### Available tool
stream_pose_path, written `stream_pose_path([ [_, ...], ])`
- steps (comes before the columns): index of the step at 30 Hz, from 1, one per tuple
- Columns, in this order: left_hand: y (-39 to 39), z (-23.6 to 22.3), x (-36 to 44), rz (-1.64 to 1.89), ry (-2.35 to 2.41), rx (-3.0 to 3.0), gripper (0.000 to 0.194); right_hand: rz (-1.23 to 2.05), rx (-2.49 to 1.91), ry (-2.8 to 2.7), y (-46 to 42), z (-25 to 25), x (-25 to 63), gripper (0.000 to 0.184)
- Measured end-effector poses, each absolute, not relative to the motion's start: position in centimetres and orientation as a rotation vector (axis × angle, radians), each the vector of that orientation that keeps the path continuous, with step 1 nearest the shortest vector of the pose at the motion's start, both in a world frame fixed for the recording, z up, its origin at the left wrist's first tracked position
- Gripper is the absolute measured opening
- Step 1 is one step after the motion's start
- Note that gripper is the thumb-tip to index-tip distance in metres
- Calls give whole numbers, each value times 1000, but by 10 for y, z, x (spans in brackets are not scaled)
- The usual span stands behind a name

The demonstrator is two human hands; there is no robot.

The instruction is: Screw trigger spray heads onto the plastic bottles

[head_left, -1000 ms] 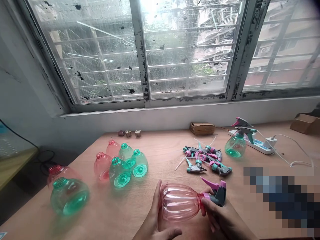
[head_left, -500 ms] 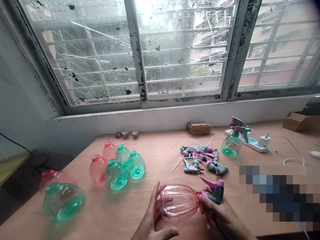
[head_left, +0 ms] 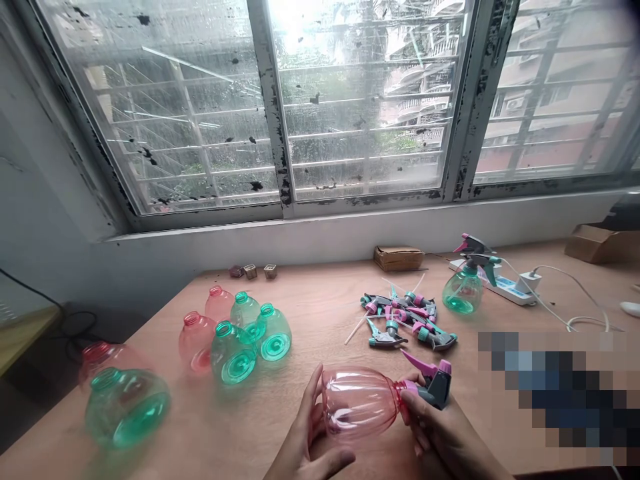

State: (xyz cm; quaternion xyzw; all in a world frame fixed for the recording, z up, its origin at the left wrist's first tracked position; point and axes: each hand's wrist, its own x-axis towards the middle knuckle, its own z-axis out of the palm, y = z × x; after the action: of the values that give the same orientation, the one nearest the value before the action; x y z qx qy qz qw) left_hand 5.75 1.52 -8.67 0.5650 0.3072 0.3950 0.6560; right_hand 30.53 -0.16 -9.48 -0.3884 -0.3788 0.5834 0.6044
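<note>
A pink see-through bottle [head_left: 357, 403] lies on its side just above the wooden table [head_left: 325, 307], near the front edge. My left hand [head_left: 307, 437] cups its base, fingers and thumb wrapped round it. My right hand [head_left: 440, 433] is closed round the bottle's neck, where a grey and pink trigger sprayer head [head_left: 433, 383] sits on it. The nozzle points away to the upper left.
Loose pink and green bottles [head_left: 235, 333] lie in a cluster at the left, with two more [head_left: 125, 403] at the far left edge. A pile of sprayer heads [head_left: 407, 320] lies mid-table. A finished green spray bottle [head_left: 467, 283], power strip [head_left: 505, 287], and cardboard boxes [head_left: 597, 243] stand by the window.
My right hand has shifted its grip on the sprayer head at the neck. The bottle has stayed in place between both hands; the camera view moved slightly.
</note>
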Motion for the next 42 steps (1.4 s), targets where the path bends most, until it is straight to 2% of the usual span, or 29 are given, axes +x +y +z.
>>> stream_pose_path([
  [11,15,-85,58,864,686,1312,104,1333,-904,-860,-2,-94,305,43],
  [16,15,-86,56,881,677,1274,110,1308,-906,-869,-1,-94,304,44],
  [19,16,-89,56,848,683,1232,104,1317,-891,-885,0,-95,305,42],
  [23,16,-88,56,852,678,1258,107,1314,-893,-870,0,-97,306,39],
  [27,16,-86,56,873,674,1354,102,1311,-913,-870,0,-97,306,41],
  [32,15,-82,55,848,651,1361,115,1313,-901,-895,-1,-96,306,41],
  [37,14,-82,56,837,634,1280,99,1313,-898,-860,-1,-93,304,42],
  [42,14,-85,56,853,687,1304,108,1306,-903,-844,-1,-92,304,41],
])
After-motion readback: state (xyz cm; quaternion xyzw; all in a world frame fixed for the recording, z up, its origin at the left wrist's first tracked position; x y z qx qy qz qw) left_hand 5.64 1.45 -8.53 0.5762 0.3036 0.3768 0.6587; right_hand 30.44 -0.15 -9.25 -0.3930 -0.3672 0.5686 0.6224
